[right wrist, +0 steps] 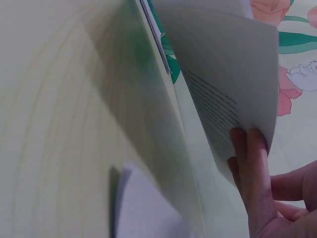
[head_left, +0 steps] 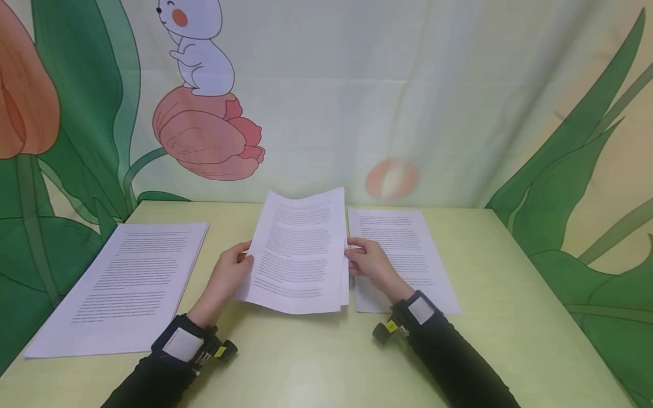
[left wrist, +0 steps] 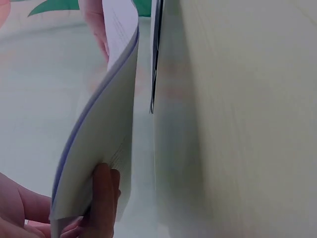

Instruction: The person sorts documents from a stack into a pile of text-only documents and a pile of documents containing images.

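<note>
The left hand (head_left: 227, 277) and right hand (head_left: 374, 265) pinch opposite edges of a white, black-printed paper sheaf (head_left: 298, 249) above the pale-yellow, wood-grained table (head_left: 306, 362); its print is illegible, both black sleeves (head_left: 459, 360) cut off.

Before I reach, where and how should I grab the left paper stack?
Probably the long right edge of the paper stack, coming from the right to lift, then pinch above and below: it lies flat, and that edge faces your left hand, which now holds the raised pages.
</note>
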Demonstrator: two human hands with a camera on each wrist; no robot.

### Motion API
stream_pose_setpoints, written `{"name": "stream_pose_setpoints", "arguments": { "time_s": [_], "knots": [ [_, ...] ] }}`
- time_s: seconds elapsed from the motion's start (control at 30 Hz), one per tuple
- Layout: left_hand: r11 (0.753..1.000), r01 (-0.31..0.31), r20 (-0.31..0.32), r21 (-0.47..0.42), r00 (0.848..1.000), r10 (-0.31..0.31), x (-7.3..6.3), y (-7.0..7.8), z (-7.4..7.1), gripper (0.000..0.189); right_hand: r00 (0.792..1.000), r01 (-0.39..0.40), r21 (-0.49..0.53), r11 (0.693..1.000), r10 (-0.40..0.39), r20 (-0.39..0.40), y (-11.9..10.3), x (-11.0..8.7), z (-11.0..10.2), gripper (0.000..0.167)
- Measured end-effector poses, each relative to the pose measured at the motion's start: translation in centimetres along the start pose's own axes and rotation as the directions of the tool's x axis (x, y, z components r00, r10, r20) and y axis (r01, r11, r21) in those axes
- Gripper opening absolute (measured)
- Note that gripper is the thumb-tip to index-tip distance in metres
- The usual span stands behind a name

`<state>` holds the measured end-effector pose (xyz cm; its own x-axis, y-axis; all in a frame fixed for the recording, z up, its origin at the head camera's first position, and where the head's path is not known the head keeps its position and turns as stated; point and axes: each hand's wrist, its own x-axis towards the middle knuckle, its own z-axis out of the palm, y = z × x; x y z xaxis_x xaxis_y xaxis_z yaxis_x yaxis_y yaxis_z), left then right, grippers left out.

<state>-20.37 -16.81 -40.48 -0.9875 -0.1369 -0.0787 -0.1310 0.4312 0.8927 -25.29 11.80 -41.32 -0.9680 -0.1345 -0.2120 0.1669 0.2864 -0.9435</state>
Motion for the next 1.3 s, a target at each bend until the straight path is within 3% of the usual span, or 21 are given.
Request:
{"name": "stream_pose_setpoints", "arguments": {
  "time_s": [0.13, 0.3, 0.53, 0.7, 0.97, 1.3],
  "knots": [
    [1.0, -0.013, 0.026, 0.004, 1.0, 0.013, -0.07, 0.01, 0.52, 0.045, 1.0, -0.002, -0.014, 1.0, 0.002, 0.02, 0.3, -0.03, -0.26, 0.042],
    [0.999, 0.02, 0.045, 0.029, 0.999, -0.021, -0.11, -0.04, 0.89, 0.047, 1.0, -0.011, -0.056, 0.998, 0.012, 0.021, 0.71, 0.1, -0.16, 0.042],
    [0.998, 0.035, 0.079, 0.046, 0.996, -0.038, -0.14, 0.08, 0.85, 0.05, 0.996, 0.016, -0.188, 0.982, -0.032, -0.083, 0.75, 0.05, -0.06, 0.047],
    [0.996, 0.039, 0.129, 0.075, 0.99, -0.049, -0.06, 0.13, 0.83, 0.054, 0.994, 0.033, -0.263, 0.964, -0.06, -0.093, 0.56, -0.23, 0.02, 0.049],
    [0.992, 0.041, 0.215, 0.118, 0.974, -0.066, -0.08, 0.08, 1.0, 0.062, 0.997, -0.002, -0.373, 0.928, -0.027, -0.071, 0.49, -0.39, 0.03, 0.048],
    [0.978, 0.002, 0.263, 0.209, 0.963, -0.058, -0.12, -0.07, 1.11, 0.067, 0.998, 0.007, -0.498, 0.867, -0.034, -0.045, 0.58, -0.45, 0.39, 0.051]
  ]
}}
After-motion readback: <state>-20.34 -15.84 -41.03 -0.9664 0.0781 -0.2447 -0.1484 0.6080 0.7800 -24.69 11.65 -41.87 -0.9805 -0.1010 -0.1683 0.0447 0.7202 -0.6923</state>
